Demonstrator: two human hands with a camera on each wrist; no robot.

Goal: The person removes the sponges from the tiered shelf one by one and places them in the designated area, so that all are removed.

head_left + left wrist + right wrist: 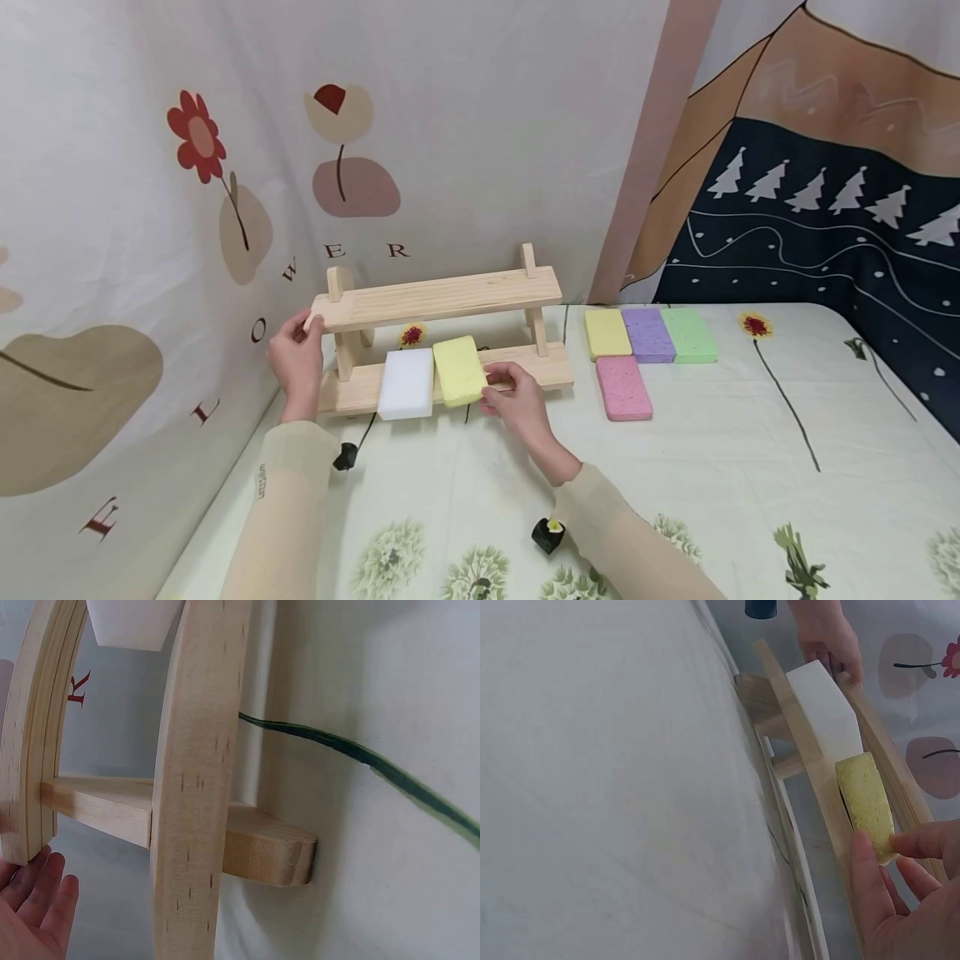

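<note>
A two-tier wooden shelf (pixel 450 301) stands against the cloth backdrop. My left hand (pixel 297 358) grips the left end of its upper board, thumb in front; in the left wrist view, that hand's fingers (pixel 46 896) lie at the board's end. On the lower board, a white sponge block (pixel 407 383) leans upright, slightly tilted back. Just right of it is a yellow sponge (pixel 460 371), a little tilted. My right hand (pixel 519 404) pinches this sponge by its right edge, thumb and fingers on opposite faces in the right wrist view. Whether its bottom touches the board is unclear.
Right of the shelf, another yellow sponge (pixel 607 334), a purple sponge (pixel 648 336) and a green sponge (pixel 689 336) lie flat side by side. A pink sponge (pixel 625 388) lies in front of them. Flower-printed cloth (pixel 720 508) covers the table; printed cloth hangs behind and at left.
</note>
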